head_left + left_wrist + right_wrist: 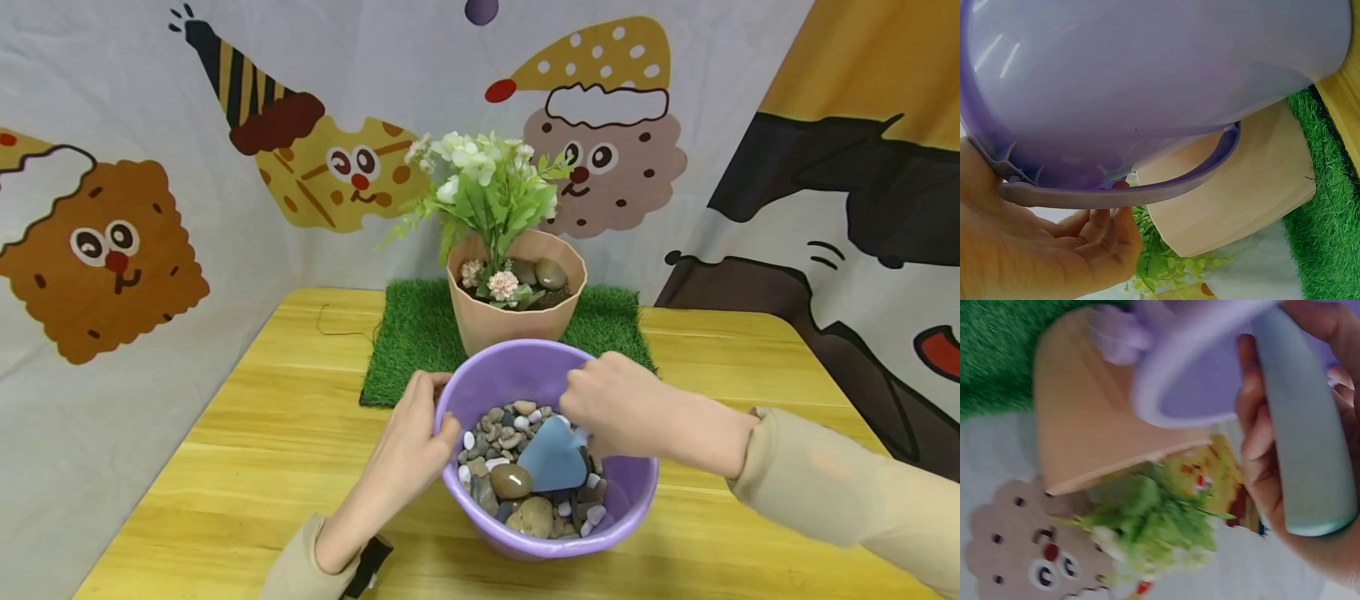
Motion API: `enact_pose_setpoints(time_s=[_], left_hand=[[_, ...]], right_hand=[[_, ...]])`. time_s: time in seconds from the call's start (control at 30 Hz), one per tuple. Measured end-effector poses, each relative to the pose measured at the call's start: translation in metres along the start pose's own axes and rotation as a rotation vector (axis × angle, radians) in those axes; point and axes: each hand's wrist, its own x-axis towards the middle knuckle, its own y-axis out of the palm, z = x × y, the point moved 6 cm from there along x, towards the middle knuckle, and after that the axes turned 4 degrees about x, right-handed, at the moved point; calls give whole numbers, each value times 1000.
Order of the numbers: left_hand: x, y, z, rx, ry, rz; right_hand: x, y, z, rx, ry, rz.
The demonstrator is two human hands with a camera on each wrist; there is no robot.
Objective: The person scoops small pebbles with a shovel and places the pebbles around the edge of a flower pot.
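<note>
A purple bucket (637,492) stands on the table, with many pebbles (498,433) and larger stones (532,518) inside. My left hand (405,458) holds its left side, thumb over the rim. In the left wrist view, the fingers (1125,234) curl at the bucket's carrying handle (1172,190). Over the bucket's right side, my right hand (615,408) grips a blue shovel (555,458) whose blade lies among the stones. The shovel's pale handle (1307,437) runs across the palm in the right wrist view. The blade covers part of the pebbles.
Just behind the bucket, a peach flowerpot (510,321) holds white flowers (480,158), pink blooms and some stones. It stands on a green turf mat (408,333). A thin dark wire (341,333) lies left of the mat. A cartoon-printed cloth (450,58) hangs behind the wooden table (247,450).
</note>
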Motion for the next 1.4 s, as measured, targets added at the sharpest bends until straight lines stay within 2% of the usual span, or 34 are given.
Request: enact_pose_setpoints(time_s=[0.27,0.5,0.77,0.87,1.0,1.17,1.4], left_hand=[[0,-1,0,2,-6,1],[0,-1,3,-2,-19,6],[0,-1,3,-15,-18,11],[0,0,3,-14,-14,7],[0,0,2,-13,-12,2],[1,1,2,-16,-7,7],[1,1,1,-14,-3,5]], right_hand=[[-6,20,-18,215,-25,-29],[-9,29,-21,237,-70,-75],[-8,29,-24,284,-78,-60],[-7,30,-26,355,-68,-47],[-2,34,-19,461,-105,-43],[5,39,-8,478,-142,-102],[3,43,-10,515,-147,-155]])
